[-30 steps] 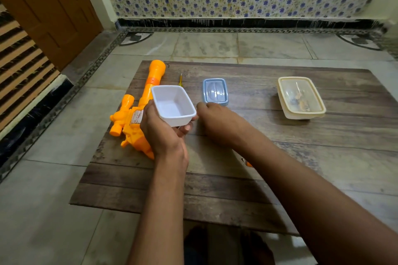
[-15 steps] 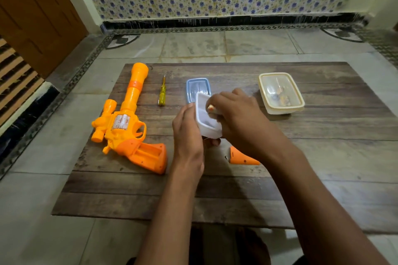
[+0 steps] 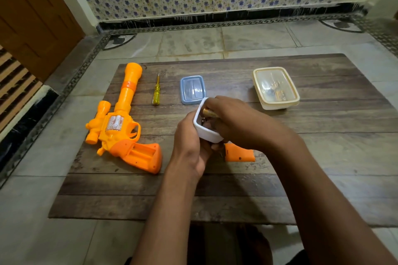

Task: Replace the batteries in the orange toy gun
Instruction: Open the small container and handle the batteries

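The orange toy gun (image 3: 120, 122) lies on the left of the wooden table (image 3: 323, 157), its handle battery bay open and facing up. Its orange cover (image 3: 239, 154) lies beside my hands. My left hand (image 3: 189, 144) grips a small white box (image 3: 204, 129), tilted on its side above the table. My right hand (image 3: 234, 120) reaches into the box and pinches a gold-coloured battery (image 3: 210, 112) at the box's mouth. More dark items sit inside the box, mostly hidden.
A yellow screwdriver (image 3: 156, 90) lies right of the gun's barrel. A blue lid (image 3: 192, 89) sits beyond my hands. A cream lidded box (image 3: 275, 87) with small items stands at the far right. Tiled floor surrounds the low table.
The left hand tilted the white box onto its side and drew it toward the table's middle. The right hand moved into the box and now pinches a battery.
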Available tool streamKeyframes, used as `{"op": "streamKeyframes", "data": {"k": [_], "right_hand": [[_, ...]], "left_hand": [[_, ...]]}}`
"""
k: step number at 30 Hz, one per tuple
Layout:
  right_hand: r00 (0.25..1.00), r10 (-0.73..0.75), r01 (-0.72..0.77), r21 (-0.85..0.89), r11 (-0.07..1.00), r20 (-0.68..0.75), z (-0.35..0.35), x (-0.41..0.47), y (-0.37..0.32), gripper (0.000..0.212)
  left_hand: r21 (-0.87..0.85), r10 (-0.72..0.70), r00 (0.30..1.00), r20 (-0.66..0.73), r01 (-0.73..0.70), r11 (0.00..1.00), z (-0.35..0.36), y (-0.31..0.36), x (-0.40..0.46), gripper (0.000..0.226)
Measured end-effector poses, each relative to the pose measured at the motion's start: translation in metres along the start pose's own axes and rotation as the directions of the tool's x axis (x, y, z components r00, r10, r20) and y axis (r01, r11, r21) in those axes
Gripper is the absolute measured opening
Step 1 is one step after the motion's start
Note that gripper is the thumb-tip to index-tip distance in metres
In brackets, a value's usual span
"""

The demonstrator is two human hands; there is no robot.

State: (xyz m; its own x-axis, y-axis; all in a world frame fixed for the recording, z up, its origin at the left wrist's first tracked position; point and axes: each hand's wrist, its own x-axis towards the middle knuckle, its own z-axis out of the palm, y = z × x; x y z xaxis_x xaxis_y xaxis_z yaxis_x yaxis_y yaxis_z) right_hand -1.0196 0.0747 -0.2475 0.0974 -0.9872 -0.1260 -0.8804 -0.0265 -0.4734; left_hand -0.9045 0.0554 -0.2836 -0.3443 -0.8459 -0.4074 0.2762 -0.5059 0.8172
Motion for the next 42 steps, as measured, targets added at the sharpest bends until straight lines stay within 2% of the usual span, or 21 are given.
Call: {"op": "streamKeyframes", "data": {"k": [5,12,20,24,28,31,33,36,40,42], "right_hand": [[0.996,-0.022,0.027,0.057,0.998,-0.085,-0.003,0.001,-0.002,0.024],[0.966,-0.008,0.026,0.068,0.997,-0.259,-0.006,0.000,-0.002,0.024],[0.961,-0.053,0.057,0.005,0.998,-0.271,0.000,0.002,-0.001,0.017],[0.949,-0.080,0.106,0.067,0.992,-0.306,0.007,0.006,0.005,0.016],[0.876,-0.085,0.168,0.136,0.976,-0.475,0.008,0.007,0.007,0.011],[0.782,-0.021,0.195,0.213,0.957,-0.623,0.009,0.008,0.011,0.005],[0.746,0.033,0.176,0.244,0.954,-0.665,0.012,0.012,0.018,0.006],[0.764,0.108,0.084,0.265,0.961,-0.636,0.021,0.027,0.028,0.008],[0.901,0.104,-0.040,0.158,0.987,-0.420,0.036,0.057,0.032,0.031],[0.940,0.087,-0.060,0.093,0.994,-0.331,0.044,0.075,0.033,0.041]], "left_hand": [[-0.080,-0.021,1.000,-0.021,0.020,0.997,0.000,0.003,-0.003,0.042],[-0.074,-0.015,1.000,0.024,0.017,0.997,0.001,0.005,-0.006,0.044],[-0.066,0.001,0.999,0.038,0.002,0.998,-0.006,0.005,-0.002,0.040],[-0.042,0.027,0.999,0.035,-0.025,0.999,-0.010,0.006,0.000,0.041],[-0.038,0.054,0.998,0.022,-0.053,0.998,-0.015,0.007,0.002,0.044],[-0.073,0.073,0.997,-0.020,-0.074,0.995,-0.019,0.010,0.004,0.050],[-0.075,0.087,0.995,-0.057,-0.091,0.993,-0.022,0.011,0.005,0.059],[-0.049,0.104,0.987,-0.119,-0.111,0.993,-0.027,0.011,0.010,0.062],[-0.044,0.102,0.973,-0.209,-0.114,0.993,-0.033,0.011,0.016,0.067],[-0.040,0.102,0.964,-0.246,-0.115,0.993,-0.036,0.009,0.019,0.063]]}}
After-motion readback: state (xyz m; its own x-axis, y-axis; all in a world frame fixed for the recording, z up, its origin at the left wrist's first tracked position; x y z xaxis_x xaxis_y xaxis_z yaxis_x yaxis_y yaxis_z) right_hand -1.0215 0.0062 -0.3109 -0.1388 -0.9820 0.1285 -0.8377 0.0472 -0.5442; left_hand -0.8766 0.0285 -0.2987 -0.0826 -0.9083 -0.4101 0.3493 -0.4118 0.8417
